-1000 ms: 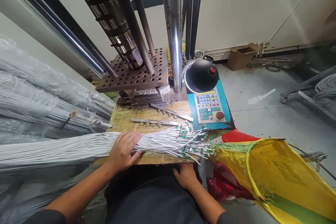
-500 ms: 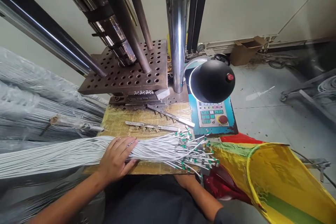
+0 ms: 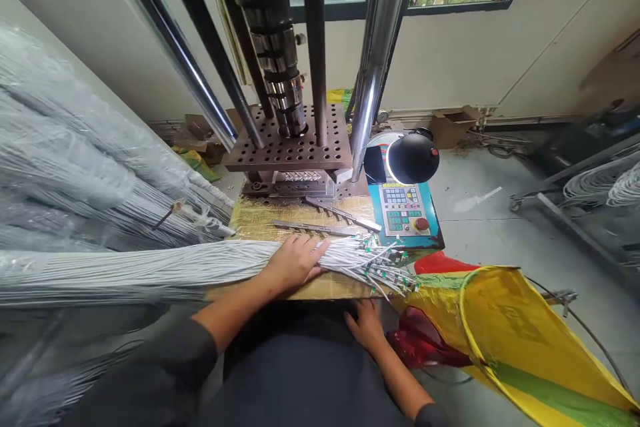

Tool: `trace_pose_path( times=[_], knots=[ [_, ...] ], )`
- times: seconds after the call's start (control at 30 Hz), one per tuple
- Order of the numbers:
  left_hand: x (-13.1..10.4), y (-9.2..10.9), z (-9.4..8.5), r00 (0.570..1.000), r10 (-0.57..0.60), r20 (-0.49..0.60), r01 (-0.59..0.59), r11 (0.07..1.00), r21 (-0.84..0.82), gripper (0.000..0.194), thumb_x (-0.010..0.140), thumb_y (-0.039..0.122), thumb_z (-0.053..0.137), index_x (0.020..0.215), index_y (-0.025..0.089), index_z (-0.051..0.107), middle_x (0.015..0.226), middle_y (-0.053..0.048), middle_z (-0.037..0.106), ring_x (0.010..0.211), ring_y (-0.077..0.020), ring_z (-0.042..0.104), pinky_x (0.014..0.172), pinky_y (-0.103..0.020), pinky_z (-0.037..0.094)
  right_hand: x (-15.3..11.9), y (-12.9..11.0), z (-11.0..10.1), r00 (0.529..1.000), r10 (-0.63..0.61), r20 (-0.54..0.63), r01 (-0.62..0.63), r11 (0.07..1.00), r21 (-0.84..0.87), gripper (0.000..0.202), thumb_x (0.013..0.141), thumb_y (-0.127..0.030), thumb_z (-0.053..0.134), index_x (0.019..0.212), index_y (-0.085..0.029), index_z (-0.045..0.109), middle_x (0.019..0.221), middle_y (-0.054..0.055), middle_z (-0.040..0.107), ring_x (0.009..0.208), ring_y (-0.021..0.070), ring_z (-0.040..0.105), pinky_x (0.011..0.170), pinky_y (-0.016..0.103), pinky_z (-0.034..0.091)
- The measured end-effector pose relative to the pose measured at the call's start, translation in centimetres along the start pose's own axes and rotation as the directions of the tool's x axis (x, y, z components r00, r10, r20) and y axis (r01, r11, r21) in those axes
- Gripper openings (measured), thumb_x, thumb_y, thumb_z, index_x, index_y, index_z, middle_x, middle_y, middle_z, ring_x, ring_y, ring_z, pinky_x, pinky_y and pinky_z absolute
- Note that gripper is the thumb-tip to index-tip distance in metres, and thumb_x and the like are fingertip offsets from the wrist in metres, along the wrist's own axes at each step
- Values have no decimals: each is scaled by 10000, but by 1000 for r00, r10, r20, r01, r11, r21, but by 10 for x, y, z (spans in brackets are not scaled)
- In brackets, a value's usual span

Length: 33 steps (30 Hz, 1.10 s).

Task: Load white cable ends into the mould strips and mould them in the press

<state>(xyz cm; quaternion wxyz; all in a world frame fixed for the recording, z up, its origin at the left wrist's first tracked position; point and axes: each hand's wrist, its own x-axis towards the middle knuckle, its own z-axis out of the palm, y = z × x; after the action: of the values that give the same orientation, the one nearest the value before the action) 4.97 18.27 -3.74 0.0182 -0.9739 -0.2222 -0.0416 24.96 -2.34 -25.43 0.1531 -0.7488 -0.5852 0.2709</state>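
Observation:
A thick bundle of white cables (image 3: 215,263) lies across the bench from the left. Its right ends carry small green and metal end pieces (image 3: 380,263). My left hand (image 3: 297,261) lies palm down over the bundle, fingers stretched forward and thumb apart. Below the bench's front edge is my right hand (image 3: 369,325), close to my body, its thumb away from the fingers and nothing visible in it. Behind the cables, two metal strips with small brass-coloured pieces, a near strip (image 3: 313,227) and a far strip (image 3: 345,215), rest on the yellowish bench top (image 3: 250,213).
A press with a perforated plate (image 3: 295,157) stands behind the bench. To its right are a black lamp (image 3: 414,157) and a control panel (image 3: 403,210) with a red button. A yellow bag (image 3: 540,333) hangs open at right. Plastic-wrapped cable bundles (image 3: 60,127) fill the left side.
My view has tilted upward, showing more of the press and window. My left hand has moved right along the cables, nearer their ends. More of my right hand shows below the bench edge.

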Motion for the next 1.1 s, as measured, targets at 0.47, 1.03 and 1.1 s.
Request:
trace_pose_path(
  times=[0.47, 1.03, 1.1],
  knots=[
    [-30, -16, -22, 995, -57, -80, 50, 995, -83, 594, 960, 477, 612, 1475, 202, 500, 1488, -145, 548, 1306, -320, 516, 1138, -492, 350, -60, -79, -181, 572, -454, -683, 425, 876, -227, 488, 885, -180, 708, 1352, -294, 626, 1230, 98, 715, 1140, 269, 669, 985, 471, 528],
    [-46, -53, -14, 992, -111, -54, 90, 952, -291, 336, 1002, 374, 573, 1262, 172, 642, 1167, -107, 716, 1096, -264, 631, 972, -429, 513, 71, -95, -212, 599, -784, -162, 625, 585, -517, 312, 987, -289, 651, 1297, -257, 649, 1383, 45, 683, 1243, 245, 632, 977, 418, 387],
    [-43, -58, -14, 994, -100, -45, 80, 946, -315, 348, 1000, 394, 576, 1261, 174, 644, 1163, -104, 711, 1091, -256, 632, 977, -416, 510, 74, -95, -213, 593, -793, -139, 637, 567, -522, 321, 987, -297, 649, 1304, -251, 641, 1376, 57, 687, 1226, 256, 642, 964, 423, 400]
  ],
)
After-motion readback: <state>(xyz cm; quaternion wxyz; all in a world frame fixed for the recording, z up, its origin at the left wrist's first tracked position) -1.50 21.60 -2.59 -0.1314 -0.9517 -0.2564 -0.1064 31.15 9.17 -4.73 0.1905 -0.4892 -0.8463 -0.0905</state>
